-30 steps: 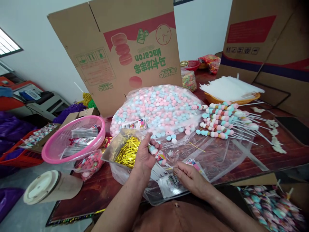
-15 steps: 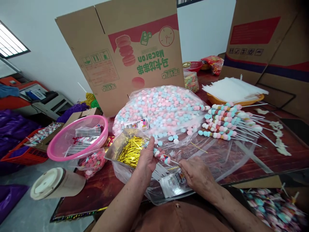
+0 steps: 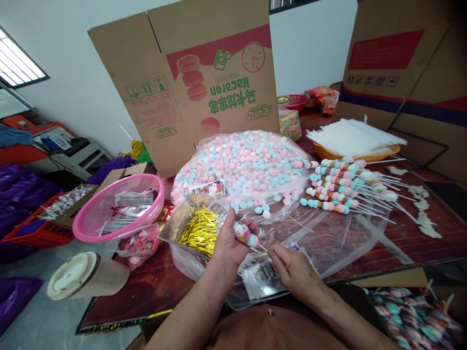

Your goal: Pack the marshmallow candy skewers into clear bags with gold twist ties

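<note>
My left hand point(image 3: 228, 240) is closed around a candy skewer point(image 3: 245, 234) in a small printed wrapper, just in front of a clear bag of gold twist ties point(image 3: 197, 228). My right hand point(image 3: 290, 265) pinches the skewer's stick end and rests on a stack of small printed bags point(image 3: 260, 274) lying on a clear plastic sheet. A big clear bag of pink, blue and white candies point(image 3: 248, 163) sits behind my hands. A pile of finished candy skewers point(image 3: 343, 187) lies to its right.
A pink basket point(image 3: 120, 206) with packets stands at left, above a paper cup point(image 3: 85, 279) lying on its side. An opened cardboard box point(image 3: 189, 82) stands behind, another box point(image 3: 408, 73) at right. An orange tray of white sticks point(image 3: 355, 138) sits far right.
My left hand has turned the wrapped skewer and drawn it slightly toward me. My right hand has shifted left along the stick. The view has drifted a little.
</note>
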Tool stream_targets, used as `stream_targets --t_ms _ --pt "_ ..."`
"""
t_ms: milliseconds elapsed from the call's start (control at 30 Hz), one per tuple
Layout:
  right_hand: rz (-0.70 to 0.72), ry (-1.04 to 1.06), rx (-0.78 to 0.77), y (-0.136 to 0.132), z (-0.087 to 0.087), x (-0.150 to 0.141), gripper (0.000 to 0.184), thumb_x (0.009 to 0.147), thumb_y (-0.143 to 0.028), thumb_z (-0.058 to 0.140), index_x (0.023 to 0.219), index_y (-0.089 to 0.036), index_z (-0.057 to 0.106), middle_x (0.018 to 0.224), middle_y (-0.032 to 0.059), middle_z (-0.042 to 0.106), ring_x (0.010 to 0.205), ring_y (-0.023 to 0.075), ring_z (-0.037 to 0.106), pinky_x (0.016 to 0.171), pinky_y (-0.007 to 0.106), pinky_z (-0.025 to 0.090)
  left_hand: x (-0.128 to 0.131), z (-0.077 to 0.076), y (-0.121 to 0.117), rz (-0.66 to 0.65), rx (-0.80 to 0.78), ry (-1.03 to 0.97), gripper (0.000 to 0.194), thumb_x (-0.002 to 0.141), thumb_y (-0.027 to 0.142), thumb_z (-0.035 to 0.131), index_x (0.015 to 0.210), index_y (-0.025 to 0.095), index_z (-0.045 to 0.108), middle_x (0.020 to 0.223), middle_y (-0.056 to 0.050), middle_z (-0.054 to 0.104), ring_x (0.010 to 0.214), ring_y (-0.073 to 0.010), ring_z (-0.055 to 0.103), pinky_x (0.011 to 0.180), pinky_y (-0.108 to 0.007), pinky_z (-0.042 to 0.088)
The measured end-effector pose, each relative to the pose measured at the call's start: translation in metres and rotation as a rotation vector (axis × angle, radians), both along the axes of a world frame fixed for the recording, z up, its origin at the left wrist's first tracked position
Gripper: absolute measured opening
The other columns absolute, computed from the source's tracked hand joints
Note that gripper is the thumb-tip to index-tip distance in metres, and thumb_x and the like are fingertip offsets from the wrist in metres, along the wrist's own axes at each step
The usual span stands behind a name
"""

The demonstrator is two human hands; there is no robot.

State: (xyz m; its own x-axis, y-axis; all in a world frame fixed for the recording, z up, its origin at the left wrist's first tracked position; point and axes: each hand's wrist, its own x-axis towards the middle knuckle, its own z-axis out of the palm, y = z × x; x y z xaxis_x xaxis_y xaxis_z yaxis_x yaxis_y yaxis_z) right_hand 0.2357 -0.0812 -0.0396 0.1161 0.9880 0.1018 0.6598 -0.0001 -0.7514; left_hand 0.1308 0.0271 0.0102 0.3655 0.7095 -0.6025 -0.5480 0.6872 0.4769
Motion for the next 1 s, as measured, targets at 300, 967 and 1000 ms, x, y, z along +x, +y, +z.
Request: stream_targets --t_ms 300,967,1000 --pt "-0.027 -0.172 0.037 0.002 -0.002 -0.010 0.033 0.090 -0.030 0.026 0.071 -0.019 0.052 0.058 0.0044 0.060 0.052 0.0174 0.054 0.049 0.026 0.029 0.004 -0.005 -0.014 -0.007 -0.042 0.071 0.049 0.077 0.062 0.046 0.070 0.015 0.053 0.046 -0.001 0.055 0.047 -0.0176 0.058 0.056 -0.033 0.050" --pt "-0.182 0.197 0.052 0.016 -0.014 -0.008 0.030 0.089 -0.037 0.031 0.070 -0.021 0.048 0.059 0.0006 0.057 0.055 0.0151 0.052 0.052 0.025 0.037 -0.016 -0.032 -0.048 -0.671 0.455 0.407 0.042 0.071 0.058 0.056 0.075 0.018 0.067 0.059 -0.004 0.062 0.063 -0.0207 0.060 0.057 -0.028 0.045" --pt "-0.183 0.200 0.052 0.014 -0.014 -0.002 0.030 0.089 -0.038 0.032 0.069 -0.021 0.047 0.056 -0.0009 0.054 0.053 0.0144 0.050 0.051 0.024 0.036 -0.027 -0.025 -0.044 -0.692 0.638 0.561 0.033 0.070 0.052 0.062 0.073 0.019 0.068 0.059 -0.004 0.063 0.063 -0.0212 0.059 0.058 -0.028 0.045"
